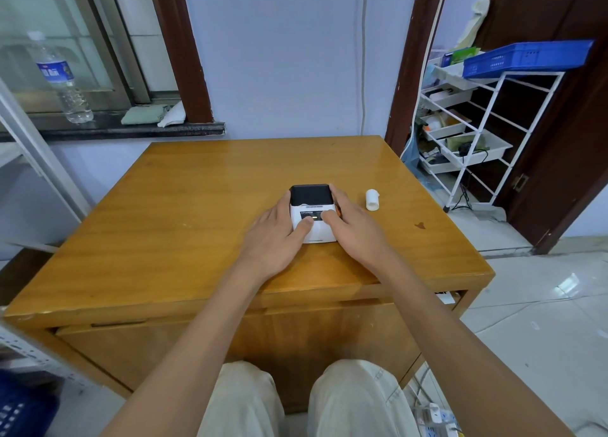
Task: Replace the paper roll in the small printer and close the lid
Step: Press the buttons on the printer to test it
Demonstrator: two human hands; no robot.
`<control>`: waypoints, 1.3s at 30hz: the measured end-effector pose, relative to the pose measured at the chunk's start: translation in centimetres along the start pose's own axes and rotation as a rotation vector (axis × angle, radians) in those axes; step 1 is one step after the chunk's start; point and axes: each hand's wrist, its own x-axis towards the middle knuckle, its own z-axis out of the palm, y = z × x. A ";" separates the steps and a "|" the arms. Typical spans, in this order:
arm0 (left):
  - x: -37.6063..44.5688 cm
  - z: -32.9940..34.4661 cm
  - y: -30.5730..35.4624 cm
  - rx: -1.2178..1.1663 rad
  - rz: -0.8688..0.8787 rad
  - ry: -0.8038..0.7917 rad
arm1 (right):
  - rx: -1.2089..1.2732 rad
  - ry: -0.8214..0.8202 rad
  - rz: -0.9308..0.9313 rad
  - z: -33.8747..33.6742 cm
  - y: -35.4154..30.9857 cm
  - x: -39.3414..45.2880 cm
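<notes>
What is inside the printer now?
Cannot be seen: the printer's black lid is down, covering the inside. Both thumbs rest on its white front. One paper roll lies outside, on the table.

wall (279,58) pale blue — window (59,41) left | floor (543,305) white tile | rack (477,133) right

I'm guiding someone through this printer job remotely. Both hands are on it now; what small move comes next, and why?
Probably open the lid. The printer sits closed on the table, the left hand and right hand clasp its sides with thumbs on top, and the paper roll lies apart on its right.
</notes>
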 end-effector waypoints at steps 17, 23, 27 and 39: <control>-0.2 0.0 0.2 0.008 0.000 0.005 | 0.003 0.021 -0.007 0.2 0.1 0.1; -0.1 0.0 0.1 0.007 -0.008 0.006 | 0.008 0.022 -0.007 0.1 0.0 0.0; -0.1 0.0 0.1 0.005 -0.002 0.007 | 0.008 0.016 -0.003 0.1 0.0 0.0; -0.1 0.0 0.3 0.017 -0.006 0.009 | -0.010 0.013 -0.013 0.1 0.0 0.0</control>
